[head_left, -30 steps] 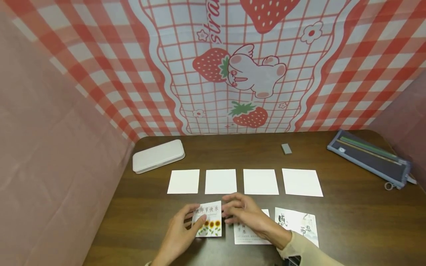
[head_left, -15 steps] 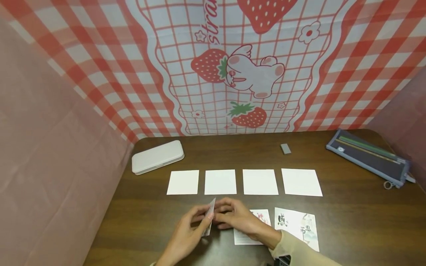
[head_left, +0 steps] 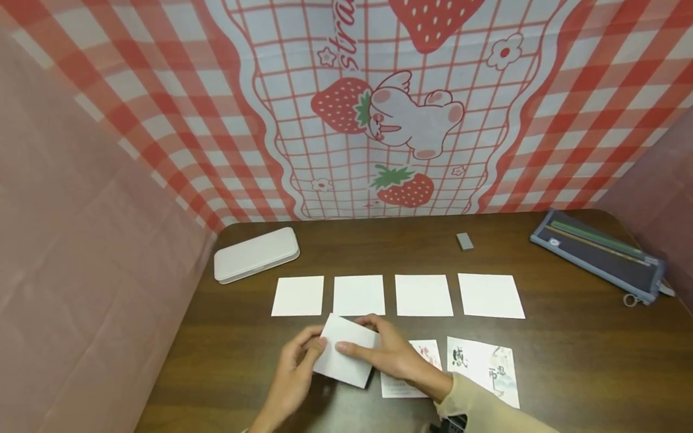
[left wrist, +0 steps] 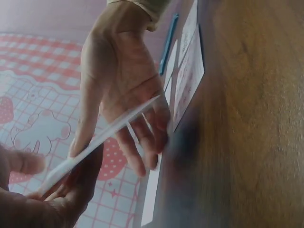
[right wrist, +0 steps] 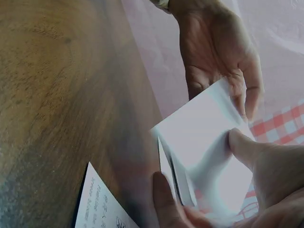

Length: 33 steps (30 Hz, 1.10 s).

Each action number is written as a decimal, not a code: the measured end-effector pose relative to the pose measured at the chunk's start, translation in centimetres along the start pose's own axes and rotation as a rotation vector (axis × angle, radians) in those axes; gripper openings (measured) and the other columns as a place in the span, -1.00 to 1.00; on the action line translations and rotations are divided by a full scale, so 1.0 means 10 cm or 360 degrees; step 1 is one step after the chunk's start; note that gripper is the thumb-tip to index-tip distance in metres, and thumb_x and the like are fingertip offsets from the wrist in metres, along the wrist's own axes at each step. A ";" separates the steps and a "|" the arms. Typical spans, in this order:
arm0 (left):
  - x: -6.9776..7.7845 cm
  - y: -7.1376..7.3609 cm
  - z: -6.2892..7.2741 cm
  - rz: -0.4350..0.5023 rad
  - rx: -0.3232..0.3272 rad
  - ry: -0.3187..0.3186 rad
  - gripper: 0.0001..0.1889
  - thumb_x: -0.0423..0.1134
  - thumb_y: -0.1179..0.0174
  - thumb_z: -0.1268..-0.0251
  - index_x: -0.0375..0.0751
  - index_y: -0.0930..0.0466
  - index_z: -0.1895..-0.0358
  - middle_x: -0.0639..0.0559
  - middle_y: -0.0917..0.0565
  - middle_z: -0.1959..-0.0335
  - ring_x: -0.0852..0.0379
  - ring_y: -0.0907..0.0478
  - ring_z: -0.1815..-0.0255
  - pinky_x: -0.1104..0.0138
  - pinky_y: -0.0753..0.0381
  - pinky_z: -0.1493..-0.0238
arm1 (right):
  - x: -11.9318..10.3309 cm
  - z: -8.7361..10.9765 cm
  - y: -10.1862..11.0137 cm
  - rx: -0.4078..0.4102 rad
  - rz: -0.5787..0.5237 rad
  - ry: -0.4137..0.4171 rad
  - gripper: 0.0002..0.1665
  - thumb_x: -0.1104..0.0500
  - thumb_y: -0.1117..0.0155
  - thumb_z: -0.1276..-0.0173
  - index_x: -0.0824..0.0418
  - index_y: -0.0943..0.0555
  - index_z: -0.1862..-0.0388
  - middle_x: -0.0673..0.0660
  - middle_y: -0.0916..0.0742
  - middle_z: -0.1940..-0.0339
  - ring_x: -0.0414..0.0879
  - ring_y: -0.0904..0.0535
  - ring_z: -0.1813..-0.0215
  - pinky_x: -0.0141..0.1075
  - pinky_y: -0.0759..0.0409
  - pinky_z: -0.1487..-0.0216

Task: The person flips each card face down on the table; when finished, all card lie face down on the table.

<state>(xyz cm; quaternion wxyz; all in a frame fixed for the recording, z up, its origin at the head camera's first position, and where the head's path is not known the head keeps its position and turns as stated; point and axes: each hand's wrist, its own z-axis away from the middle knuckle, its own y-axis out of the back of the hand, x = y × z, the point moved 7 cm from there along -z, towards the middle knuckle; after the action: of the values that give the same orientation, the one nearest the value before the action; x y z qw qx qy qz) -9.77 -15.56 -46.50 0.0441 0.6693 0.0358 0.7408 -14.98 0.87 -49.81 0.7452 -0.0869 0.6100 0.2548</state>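
Observation:
A square white card is held tilted above the table between both hands, its blank side up. My left hand pinches its left edge. My right hand grips the right side, thumb flat on the blank face and fingers behind. Seen edge-on in the left wrist view, the card slants between the hands. Its printed side is hidden from the head camera. Partly under the right forearm lies a card with pink flowers. Right of that is a card with black brush characters.
Several blank white cards, one at the far left, form a row beyond the hands. Behind them are a white case and a small grey block. A dark blue zip pouch lies at the right on the brown table.
The held card, sunflower print up a second ago, has turned over through an edge-on position to its blank side. My right hand has moved left and taken hold of it.

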 end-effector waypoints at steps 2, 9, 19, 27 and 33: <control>0.00 0.03 -0.01 -0.0018 0.0050 -0.0028 -0.73 -0.40 -0.15 -0.53 -0.43 -0.62 -0.17 -0.36 -0.77 -0.01 0.17 -0.77 0.11 0.38 -0.77 0.09 | -0.03 -0.02 0.04 0.0081 0.0151 0.0044 -0.28 -0.16 -0.57 -0.25 0.25 -0.62 -0.21 0.18 -0.76 0.02 -0.13 -0.63 0.15 -0.33 -0.62 0.20; -0.05 0.23 -0.01 -0.0105 0.0223 -0.0033 -0.73 -0.50 -0.29 -0.37 -0.47 -0.65 -0.09 -0.33 -0.76 0.05 0.17 -0.80 0.16 0.42 -0.78 0.11 | -0.10 -0.09 0.07 0.0119 0.0209 0.0176 -0.49 0.00 -0.55 -0.31 0.29 -0.65 -0.08 0.24 -0.82 0.08 -0.08 -0.76 0.25 -0.35 -0.69 0.33; -0.15 0.52 -0.03 -0.0457 0.0391 0.0063 -0.74 -0.42 -0.46 -0.23 -0.35 -0.73 0.03 -0.10 -0.76 0.33 0.33 -0.66 0.45 0.50 -0.60 0.35 | -0.04 -0.18 0.08 0.0074 0.0051 0.0239 -0.66 0.28 -0.54 -0.28 0.42 -0.60 0.10 0.20 -0.75 0.39 -0.07 -0.75 0.43 -0.44 -0.70 0.41; -0.19 0.57 -0.10 -0.0843 0.0418 0.0061 -0.73 -0.35 -0.56 -0.12 -0.25 -0.75 0.11 0.01 -0.74 0.46 0.30 -0.62 0.51 0.49 -0.61 0.44 | -0.03 -0.30 0.04 0.0127 0.0261 0.0314 -0.71 0.33 -0.58 -0.19 0.38 -0.61 0.24 0.10 -0.70 0.46 -0.25 -0.66 0.50 -0.49 -0.65 0.46; -0.25 0.59 -0.14 -0.0995 0.0372 0.0088 -0.75 -0.33 -0.56 -0.08 -0.23 -0.74 0.18 0.04 -0.72 0.45 0.27 -0.63 0.48 0.46 -0.61 0.41 | -0.06 -0.33 0.02 0.0206 0.0471 0.0362 -0.73 0.35 -0.62 -0.13 0.32 -0.63 0.32 0.04 -0.67 0.49 -0.32 -0.55 0.50 -0.52 -0.56 0.44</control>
<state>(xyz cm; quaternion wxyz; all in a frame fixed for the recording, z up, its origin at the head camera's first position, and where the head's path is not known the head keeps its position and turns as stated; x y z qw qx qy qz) -11.01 -21.70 -48.41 0.1910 0.6062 0.3254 0.7001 -18.01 -0.62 -49.97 0.6300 0.0236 0.7114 0.3105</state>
